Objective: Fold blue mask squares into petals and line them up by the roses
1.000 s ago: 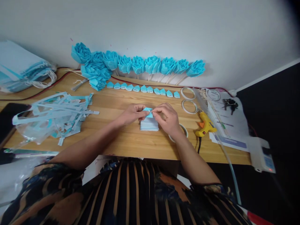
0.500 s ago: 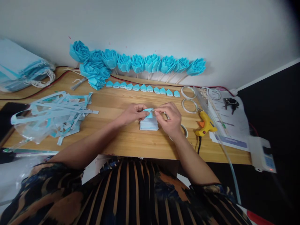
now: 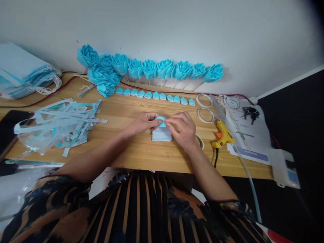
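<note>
Between my hands is a small folded piece of light-blue fabric (image 3: 160, 119), looking like the petals laid out behind it. My left hand (image 3: 146, 122) pinches its left side between thumb and fingers. At its right edge, the fingertips of my right hand (image 3: 182, 126) are pinched together on the piece. Just below lies a stack of pale fabric pieces (image 3: 161, 135), partly covered by the held one. A row of folded blue petals (image 3: 147, 95) runs across the table beyond my hands. Blue fabric flowers on sticks (image 3: 165, 69) lean against the wall.
Fabric offcuts (image 3: 68, 118) and clear plastic lie left, near a dark phone (image 3: 12, 128) and a bag of face masks (image 3: 27, 72). To the right are tape rolls (image 3: 206, 115), a yellow glue gun (image 3: 222, 135), keys (image 3: 250, 113), papers (image 3: 253, 153) and a white power box (image 3: 285, 167).
The top edge of the blue piece now curves over more, and my right fingertips have moved slightly left against it. The whole view has shifted a little.
</note>
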A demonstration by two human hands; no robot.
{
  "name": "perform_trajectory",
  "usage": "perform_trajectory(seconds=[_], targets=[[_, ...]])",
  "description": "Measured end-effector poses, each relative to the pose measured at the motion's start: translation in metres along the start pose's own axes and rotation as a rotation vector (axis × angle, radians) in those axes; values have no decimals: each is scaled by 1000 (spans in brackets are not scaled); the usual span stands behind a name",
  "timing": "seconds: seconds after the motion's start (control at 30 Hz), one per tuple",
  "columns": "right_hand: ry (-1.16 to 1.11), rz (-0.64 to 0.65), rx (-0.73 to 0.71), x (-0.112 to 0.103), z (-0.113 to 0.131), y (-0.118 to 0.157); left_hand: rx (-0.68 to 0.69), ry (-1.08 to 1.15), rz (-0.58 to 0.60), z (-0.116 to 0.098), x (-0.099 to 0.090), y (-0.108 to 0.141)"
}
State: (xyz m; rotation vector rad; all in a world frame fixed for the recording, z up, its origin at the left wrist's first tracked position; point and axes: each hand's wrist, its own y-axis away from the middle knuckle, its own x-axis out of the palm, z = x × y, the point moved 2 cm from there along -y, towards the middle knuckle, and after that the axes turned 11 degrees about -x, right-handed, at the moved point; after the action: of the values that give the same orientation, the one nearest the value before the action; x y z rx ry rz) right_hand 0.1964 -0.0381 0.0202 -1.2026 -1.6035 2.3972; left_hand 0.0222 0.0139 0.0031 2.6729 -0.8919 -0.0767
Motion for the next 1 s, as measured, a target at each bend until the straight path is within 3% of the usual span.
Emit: perform_trajectory(seconds=[0.13, 0.33, 0.6, 0.77, 0.9, 1.0], targets=[[-19, -41, 146, -1, -1, 0, -4, -42, 15, 1, 0, 1], [-204, -60, 387, 0, -8, 2, -27, -112, 161, -1, 6, 7], [-436, -43, 594, 5, -16, 7, 1, -142, 191, -7, 4, 10], [-552, -264, 809, 2, -30, 13, 0, -174, 248, -7, 7, 11], [-634, -421, 911, -1, -41, 17, 29, -96, 96, -5, 1, 7], [-639, -434, 929, -2, -44, 19, 82, -26, -53, -3, -6, 4]])
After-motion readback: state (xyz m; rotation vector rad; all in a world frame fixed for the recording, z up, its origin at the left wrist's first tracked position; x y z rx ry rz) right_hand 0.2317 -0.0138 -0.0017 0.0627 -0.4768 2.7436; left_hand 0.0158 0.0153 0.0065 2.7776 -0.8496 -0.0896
